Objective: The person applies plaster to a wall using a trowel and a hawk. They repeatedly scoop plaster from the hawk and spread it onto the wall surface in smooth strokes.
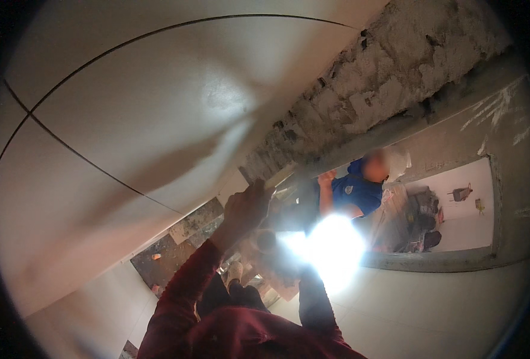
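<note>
My left hand (246,210), in a dark red sleeve, is raised in the middle of the view beside the lower corner of a large pale tiled wall (157,107). Its fingers look curled at the edge where the tiles meet a rough band of mortar (361,90). Whatever they grip is too dark to make out. My right forearm (316,302) reaches up from the lower edge into a strong white glare (335,248). That glare covers my right hand, so its fingers are hidden. A round, cup-like shape (267,240) shows dimly between my arms.
A co-worker in a blue shirt (361,192) and white cap stands to the right, beside a wall opening (494,209) with a grey frame. Through it a wheelbarrow (460,192) shows. Debris lies on the floor (172,263) at lower left; my shoe (235,271) stands below.
</note>
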The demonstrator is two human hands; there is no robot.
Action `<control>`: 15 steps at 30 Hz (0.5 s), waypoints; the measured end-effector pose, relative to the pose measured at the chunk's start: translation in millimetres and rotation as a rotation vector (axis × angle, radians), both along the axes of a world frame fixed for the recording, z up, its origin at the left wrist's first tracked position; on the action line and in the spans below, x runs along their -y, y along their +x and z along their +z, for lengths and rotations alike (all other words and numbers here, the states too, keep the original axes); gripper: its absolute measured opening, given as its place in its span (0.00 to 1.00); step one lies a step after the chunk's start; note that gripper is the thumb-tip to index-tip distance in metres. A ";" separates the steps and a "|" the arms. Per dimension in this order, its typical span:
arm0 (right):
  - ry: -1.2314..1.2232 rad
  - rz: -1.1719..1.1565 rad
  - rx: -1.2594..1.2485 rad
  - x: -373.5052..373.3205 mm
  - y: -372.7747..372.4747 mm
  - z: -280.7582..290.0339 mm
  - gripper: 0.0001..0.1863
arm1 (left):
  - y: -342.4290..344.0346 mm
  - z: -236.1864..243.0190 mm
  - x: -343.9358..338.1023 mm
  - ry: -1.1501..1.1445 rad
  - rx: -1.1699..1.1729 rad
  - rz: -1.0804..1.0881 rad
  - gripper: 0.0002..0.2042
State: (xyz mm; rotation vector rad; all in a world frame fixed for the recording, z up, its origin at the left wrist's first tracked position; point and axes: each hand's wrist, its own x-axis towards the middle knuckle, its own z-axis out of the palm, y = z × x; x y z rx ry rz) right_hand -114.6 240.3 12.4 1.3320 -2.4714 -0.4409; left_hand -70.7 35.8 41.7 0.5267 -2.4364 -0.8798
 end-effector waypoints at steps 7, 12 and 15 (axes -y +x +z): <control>-0.290 0.048 0.208 -11.1 6.1 -10.9 0.16 | 3.3 -1.5 -3.8 -0.044 0.002 0.013 0.12; -0.354 0.061 0.239 -18.1 11.3 -15.2 0.15 | 10.7 3.1 -10.5 -0.014 -0.020 0.008 0.13; -0.380 0.060 0.249 -22.4 15.8 -16.8 0.15 | 12.1 2.5 -15.2 -0.026 0.015 0.021 0.13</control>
